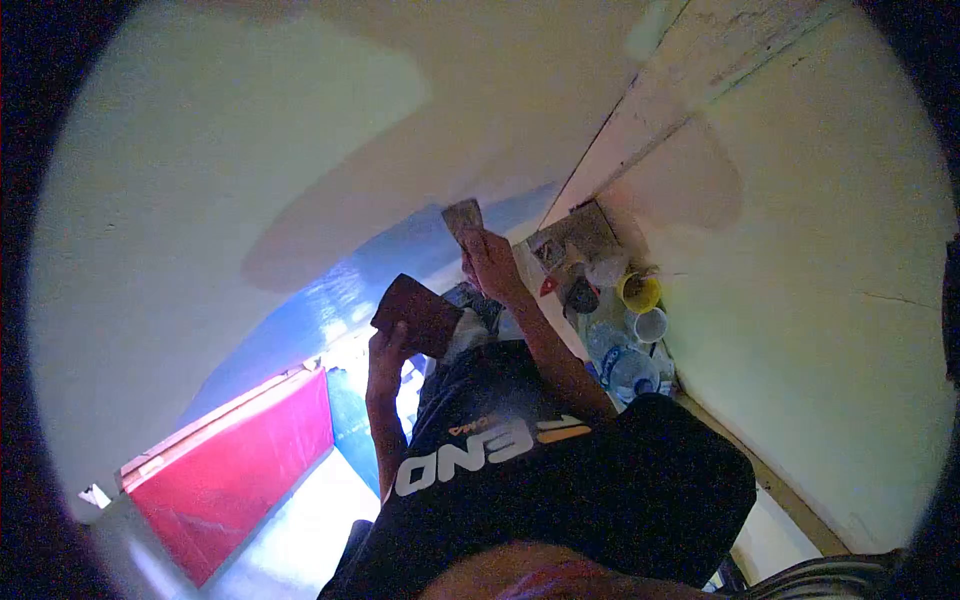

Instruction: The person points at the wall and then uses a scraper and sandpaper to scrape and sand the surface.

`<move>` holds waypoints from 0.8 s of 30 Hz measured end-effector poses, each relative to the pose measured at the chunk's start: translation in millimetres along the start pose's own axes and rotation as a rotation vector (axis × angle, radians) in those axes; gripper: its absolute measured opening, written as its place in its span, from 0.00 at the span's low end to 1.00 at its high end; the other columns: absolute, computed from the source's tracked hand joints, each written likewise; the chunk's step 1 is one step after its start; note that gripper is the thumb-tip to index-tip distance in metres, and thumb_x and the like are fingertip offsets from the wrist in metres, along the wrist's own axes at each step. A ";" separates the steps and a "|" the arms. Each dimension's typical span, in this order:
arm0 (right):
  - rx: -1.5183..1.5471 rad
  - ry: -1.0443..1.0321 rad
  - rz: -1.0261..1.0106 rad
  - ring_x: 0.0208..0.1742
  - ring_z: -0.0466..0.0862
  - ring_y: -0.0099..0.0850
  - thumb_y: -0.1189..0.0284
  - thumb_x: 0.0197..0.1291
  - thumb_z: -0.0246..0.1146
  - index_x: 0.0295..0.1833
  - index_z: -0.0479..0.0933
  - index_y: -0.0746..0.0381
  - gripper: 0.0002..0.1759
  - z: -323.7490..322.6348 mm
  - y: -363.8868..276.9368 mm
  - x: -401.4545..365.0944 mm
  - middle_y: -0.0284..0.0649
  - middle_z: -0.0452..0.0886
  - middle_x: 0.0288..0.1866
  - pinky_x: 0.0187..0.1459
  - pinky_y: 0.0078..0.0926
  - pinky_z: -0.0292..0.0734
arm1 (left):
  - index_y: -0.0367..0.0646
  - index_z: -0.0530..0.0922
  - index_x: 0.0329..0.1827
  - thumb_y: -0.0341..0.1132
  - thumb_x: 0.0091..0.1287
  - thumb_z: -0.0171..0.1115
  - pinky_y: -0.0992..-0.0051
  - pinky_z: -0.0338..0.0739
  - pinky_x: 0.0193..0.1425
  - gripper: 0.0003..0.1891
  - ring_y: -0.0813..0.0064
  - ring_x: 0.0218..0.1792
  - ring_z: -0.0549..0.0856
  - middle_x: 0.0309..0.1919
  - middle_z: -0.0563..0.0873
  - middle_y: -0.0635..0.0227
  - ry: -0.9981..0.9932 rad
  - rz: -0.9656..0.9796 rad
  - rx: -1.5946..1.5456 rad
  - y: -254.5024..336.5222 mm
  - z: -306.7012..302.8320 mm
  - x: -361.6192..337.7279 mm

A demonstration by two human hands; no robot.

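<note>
My left hand (392, 348) grips the lower left edge of a flat, dark reddish-brown square piece (420, 316) and holds it tilted in front of my shirt. Its kind does not show clearly. Up and to the right, my right hand (490, 265) is closed around a putty knife (462, 216), whose broad greyish blade points up toward the wall. The knife's handle is mostly hidden in my fingers. The blade is apart from the brown piece.
A pale wall (250, 130) with darker patches rises ahead, meeting another wall (820, 270) at right. Along the right corner stand a yellow cup (641, 291), a white cup (648, 325) and a large clear plastic bottle (630, 371). A red panel (240, 455) stands lower left.
</note>
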State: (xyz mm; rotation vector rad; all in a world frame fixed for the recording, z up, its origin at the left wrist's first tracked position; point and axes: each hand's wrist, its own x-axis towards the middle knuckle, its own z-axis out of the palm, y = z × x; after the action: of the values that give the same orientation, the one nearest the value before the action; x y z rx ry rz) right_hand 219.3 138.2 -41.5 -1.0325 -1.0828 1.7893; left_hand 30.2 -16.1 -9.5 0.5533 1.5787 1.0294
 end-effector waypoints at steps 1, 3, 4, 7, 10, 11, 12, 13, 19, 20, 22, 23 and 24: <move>-0.053 0.006 0.028 0.11 0.64 0.17 0.53 0.71 0.48 0.28 0.66 0.58 0.23 -2.8 5.6 1.0 0.30 0.65 0.14 0.11 0.18 0.59 | 0.33 0.72 0.56 0.42 0.68 0.58 0.69 0.80 0.47 0.22 0.68 0.46 0.83 0.47 0.82 0.58 0.022 -0.036 -0.104 3.4 1.7 -0.4; -0.042 -0.004 -0.061 0.11 0.64 0.17 0.53 0.71 0.48 0.28 0.66 0.58 0.23 -4.2 -1.6 9.2 0.30 0.66 0.14 0.11 0.18 0.58 | 0.33 0.68 0.59 0.42 0.63 0.63 0.64 0.77 0.55 0.27 0.62 0.51 0.81 0.52 0.79 0.57 -0.038 -0.007 -0.182 7.8 1.7 1.9; -0.039 -0.004 -0.092 0.11 0.64 0.17 0.53 0.70 0.48 0.28 0.67 0.59 0.23 -2.3 -7.8 6.8 0.30 0.66 0.14 0.11 0.18 0.58 | 0.34 0.68 0.60 0.42 0.62 0.65 0.64 0.75 0.57 0.28 0.62 0.52 0.80 0.52 0.78 0.57 -0.059 0.039 -0.241 8.6 2.9 1.1; -0.013 0.015 -0.057 0.11 0.64 0.17 0.53 0.70 0.49 0.27 0.67 0.59 0.24 -3.7 2.0 3.8 0.29 0.66 0.14 0.11 0.18 0.58 | 0.35 0.67 0.61 0.41 0.59 0.68 0.61 0.70 0.63 0.31 0.62 0.56 0.77 0.53 0.77 0.59 -0.087 0.072 -0.421 12.2 12.9 -2.5; 0.013 0.049 0.067 0.11 0.64 0.17 0.52 0.70 0.49 0.27 0.67 0.58 0.24 -1.1 0.7 -0.1 0.29 0.66 0.14 0.11 0.18 0.58 | 0.35 0.68 0.61 0.38 0.58 0.67 0.60 0.70 0.63 0.29 0.61 0.56 0.77 0.53 0.77 0.60 0.065 0.085 -0.353 5.5 12.9 8.5; 0.029 0.030 0.011 0.11 0.64 0.17 0.52 0.70 0.49 0.27 0.67 0.59 0.24 -0.1 1.3 2.4 0.29 0.66 0.13 0.10 0.18 0.58 | 0.36 0.68 0.61 0.37 0.58 0.67 0.60 0.69 0.63 0.29 0.61 0.56 0.77 0.53 0.77 0.59 0.087 0.085 -0.329 3.1 10.2 10.5; 0.046 0.013 -0.040 0.11 0.64 0.17 0.52 0.70 0.49 0.27 0.67 0.59 0.24 3.7 -2.5 4.7 0.29 0.66 0.13 0.10 0.18 0.58 | 0.36 0.68 0.60 0.36 0.58 0.67 0.59 0.69 0.63 0.29 0.61 0.56 0.77 0.53 0.77 0.59 0.109 0.078 -0.303 8.1 11.3 10.5; 0.064 -0.003 -0.088 0.10 0.64 0.17 0.52 0.70 0.49 0.27 0.67 0.59 0.24 5.9 -2.8 1.8 0.29 0.66 0.13 0.10 0.18 0.57 | 0.36 0.68 0.61 0.36 0.58 0.67 0.60 0.69 0.63 0.28 0.61 0.56 0.77 0.53 0.77 0.59 0.104 0.083 -0.257 14.6 12.8 8.8; 0.038 0.012 0.016 0.10 0.63 0.17 0.51 0.70 0.49 0.28 0.67 0.59 0.24 1.8 3.3 -1.0 0.29 0.65 0.13 0.10 0.19 0.57 | 0.34 0.70 0.60 0.33 0.59 0.65 0.62 0.68 0.63 0.26 0.64 0.54 0.78 0.52 0.79 0.60 0.099 0.192 -0.434 15.9 11.2 13.3; 0.070 0.018 0.028 0.10 0.63 0.17 0.51 0.70 0.48 0.28 0.67 0.59 0.24 -0.6 2.8 -6.1 0.29 0.65 0.12 0.10 0.19 0.57 | 0.34 0.71 0.59 0.33 0.59 0.65 0.63 0.68 0.63 0.26 0.64 0.54 0.78 0.52 0.79 0.59 0.096 0.185 -0.417 10.9 7.1 11.9; 0.137 0.018 0.034 0.10 0.63 0.17 0.50 0.69 0.48 0.28 0.66 0.59 0.25 -2.1 -0.5 -5.2 0.29 0.65 0.12 0.10 0.18 0.57 | 0.34 0.72 0.58 0.33 0.59 0.65 0.64 0.68 0.63 0.24 0.65 0.53 0.78 0.51 0.80 0.59 0.167 0.146 -0.225 22.7 11.3 2.1; 0.118 0.015 0.028 0.10 0.63 0.17 0.50 0.70 0.48 0.28 0.66 0.59 0.25 -2.7 -2.2 -2.4 0.29 0.65 0.12 0.10 0.18 0.57 | 0.34 0.72 0.57 0.33 0.59 0.65 0.64 0.68 0.63 0.24 0.65 0.53 0.78 0.51 0.80 0.59 0.200 0.131 -0.130 29.1 13.2 0.6; 0.097 0.016 0.023 0.10 0.63 0.17 0.50 0.70 0.48 0.28 0.66 0.59 0.25 -3.4 -4.1 -0.2 0.29 0.65 0.12 0.10 0.18 0.58 | 0.34 0.72 0.57 0.33 0.59 0.66 0.64 0.68 0.63 0.24 0.65 0.53 0.78 0.51 0.80 0.59 0.179 0.140 -0.186 30.9 12.6 2.1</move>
State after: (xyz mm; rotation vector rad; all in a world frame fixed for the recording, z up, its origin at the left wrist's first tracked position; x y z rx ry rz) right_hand 223.3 140.3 -38.7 -1.0026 -0.9685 1.8300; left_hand 36.3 5.4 15.4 0.4578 1.5951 1.3482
